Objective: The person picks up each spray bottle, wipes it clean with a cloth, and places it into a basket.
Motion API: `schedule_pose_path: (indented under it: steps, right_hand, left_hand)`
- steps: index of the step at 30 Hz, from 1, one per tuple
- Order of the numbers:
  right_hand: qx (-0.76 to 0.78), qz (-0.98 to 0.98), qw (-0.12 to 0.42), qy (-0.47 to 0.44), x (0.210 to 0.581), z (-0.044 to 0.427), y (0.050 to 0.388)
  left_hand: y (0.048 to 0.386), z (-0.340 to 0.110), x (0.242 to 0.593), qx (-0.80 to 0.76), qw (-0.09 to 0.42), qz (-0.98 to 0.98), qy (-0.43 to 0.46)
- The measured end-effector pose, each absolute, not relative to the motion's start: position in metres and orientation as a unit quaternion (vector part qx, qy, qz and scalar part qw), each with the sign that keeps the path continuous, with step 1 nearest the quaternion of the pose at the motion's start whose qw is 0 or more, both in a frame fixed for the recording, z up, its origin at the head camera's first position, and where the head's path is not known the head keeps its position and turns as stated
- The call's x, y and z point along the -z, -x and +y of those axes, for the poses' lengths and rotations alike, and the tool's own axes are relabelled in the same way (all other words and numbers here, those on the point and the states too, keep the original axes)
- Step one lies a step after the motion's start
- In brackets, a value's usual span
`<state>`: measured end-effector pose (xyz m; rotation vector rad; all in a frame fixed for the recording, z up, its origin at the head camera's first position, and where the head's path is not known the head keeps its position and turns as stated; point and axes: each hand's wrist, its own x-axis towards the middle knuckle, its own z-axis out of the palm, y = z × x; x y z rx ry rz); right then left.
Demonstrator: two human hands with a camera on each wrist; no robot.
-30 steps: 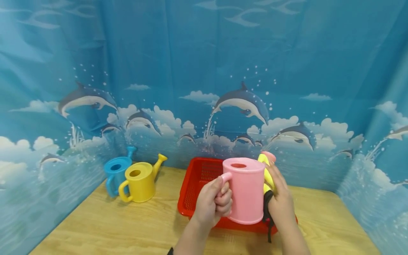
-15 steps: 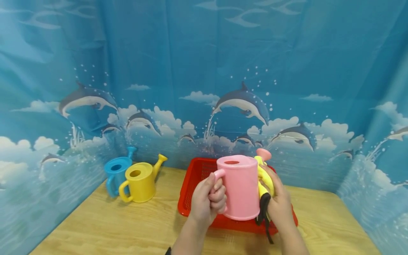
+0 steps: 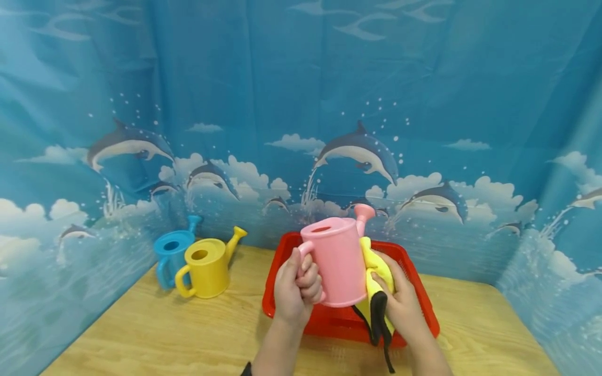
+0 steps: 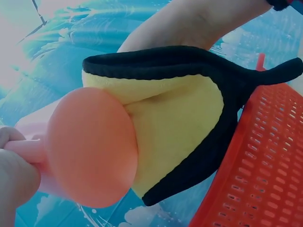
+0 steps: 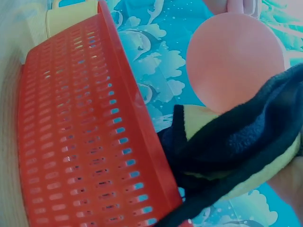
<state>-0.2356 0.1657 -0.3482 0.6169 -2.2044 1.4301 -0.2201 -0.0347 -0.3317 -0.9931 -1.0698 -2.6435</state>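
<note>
A pink watering can (image 3: 336, 263) is held up over the red basket, its spout pointing back and right. My left hand (image 3: 296, 287) grips its handle, fingers curled round. In my right hand (image 3: 402, 295) is a yellow cloth (image 3: 378, 269) with black edging, pressed against the can's right side below the spout. A black strap of the cloth hangs down in front of the basket. From below, the left wrist view shows the can's round base (image 4: 92, 146) beside the yellow cloth (image 4: 175, 118). In the right wrist view the cloth hides part of my right hand.
The red perforated basket (image 3: 277, 284) stands on the wooden table (image 3: 188, 339) beneath both hands. To the left are a yellow watering can (image 3: 209, 274) and, behind it, a blue watering can (image 3: 174, 248). A curtain printed with dolphins (image 3: 357, 149) hangs round the table's back and sides.
Both hands have moved left with the pink watering can and the cloth. The can has risen and tilted slightly, and its spout now shows clear of the right hand.
</note>
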Motion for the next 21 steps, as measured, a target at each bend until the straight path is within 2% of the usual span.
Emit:
schedule_pose_path:
  steps: [6,12,21]
  right_hand:
    - [-0.448,-0.832,0.255,-0.207,0.344,0.165,0.236]
    - [-0.492,-0.826,0.2,-0.188,0.338,0.161,0.228]
    - [-0.721,-0.659,0.119,-0.178,0.334,0.192,0.222]
  left_hand:
    - [0.22,-0.028,0.329,0.881,0.122,-0.357,0.287]
    - [0.219,-0.024,0.329,0.867,0.206,-0.381,0.245]
    - [0.225,-0.034,0.331,0.87,0.176,-0.385,0.253]
